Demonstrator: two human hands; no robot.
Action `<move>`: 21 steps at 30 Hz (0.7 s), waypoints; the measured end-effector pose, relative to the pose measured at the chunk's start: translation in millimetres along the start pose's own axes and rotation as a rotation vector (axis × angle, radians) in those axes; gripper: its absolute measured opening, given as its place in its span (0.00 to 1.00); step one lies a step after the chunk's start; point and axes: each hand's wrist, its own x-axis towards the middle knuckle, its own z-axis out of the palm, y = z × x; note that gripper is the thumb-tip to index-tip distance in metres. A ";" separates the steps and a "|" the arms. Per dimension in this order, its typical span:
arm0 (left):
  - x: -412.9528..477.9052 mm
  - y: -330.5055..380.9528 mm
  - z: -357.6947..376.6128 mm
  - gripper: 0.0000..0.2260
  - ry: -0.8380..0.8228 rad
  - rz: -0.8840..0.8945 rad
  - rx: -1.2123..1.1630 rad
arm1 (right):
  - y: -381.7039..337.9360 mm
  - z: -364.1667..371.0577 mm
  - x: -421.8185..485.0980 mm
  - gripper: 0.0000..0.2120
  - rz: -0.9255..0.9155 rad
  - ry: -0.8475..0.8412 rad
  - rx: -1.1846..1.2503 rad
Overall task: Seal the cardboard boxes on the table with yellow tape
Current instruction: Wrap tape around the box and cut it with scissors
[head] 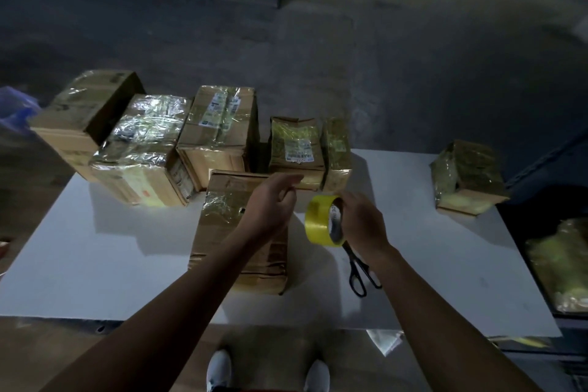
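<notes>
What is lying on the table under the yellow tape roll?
Black scissors lie on the white table; only the handles show. The tape roll and the right hand holding it cover the blades.

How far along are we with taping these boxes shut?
Looks done: the row of boxes along the far edge and the lone box at right show glossy tape over them. In hand: the right hand holds the yellow tape roll; the left hand hovers over the nearest box, taped only on its far part. Left: its bare near end. Scissors lie beside it.
</notes>
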 end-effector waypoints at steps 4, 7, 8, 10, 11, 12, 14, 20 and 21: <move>-0.3 0.2 -12.3 0.15 -0.125 0.097 0.011 | -22.8 -6.1 6.5 0.11 -0.136 0.060 -0.004; -2.0 -7.6 -19.0 0.15 -0.176 0.156 0.049 | -38.9 -9.5 10.7 0.19 -0.188 0.045 0.050; -2.5 -10.6 -21.1 0.15 -0.174 0.167 0.050 | -43.5 -10.9 12.1 0.20 -0.184 0.043 0.065; -4.9 -13.7 -26.7 0.14 -0.150 0.175 0.046 | -52.0 -13.1 14.7 0.21 -0.166 0.032 0.087; -5.9 -14.7 -30.0 0.14 -0.132 0.190 0.048 | -55.7 -14.0 15.7 0.21 -0.157 0.030 0.099; -6.7 -15.8 -33.3 0.15 -0.118 0.206 0.056 | -58.6 -14.5 16.9 0.22 -0.149 0.035 0.111; -8.6 -18.0 -39.8 0.17 -0.114 0.233 0.088 | -61.4 -13.5 20.4 0.20 -0.137 0.045 0.105; -9.6 -24.8 -49.4 0.13 -0.084 0.284 0.147 | -68.5 -7.7 28.2 0.08 -0.084 -0.032 0.039; -8.2 -25.0 -51.2 0.12 -0.081 0.268 0.138 | -70.8 -7.3 28.6 0.08 -0.080 -0.049 0.041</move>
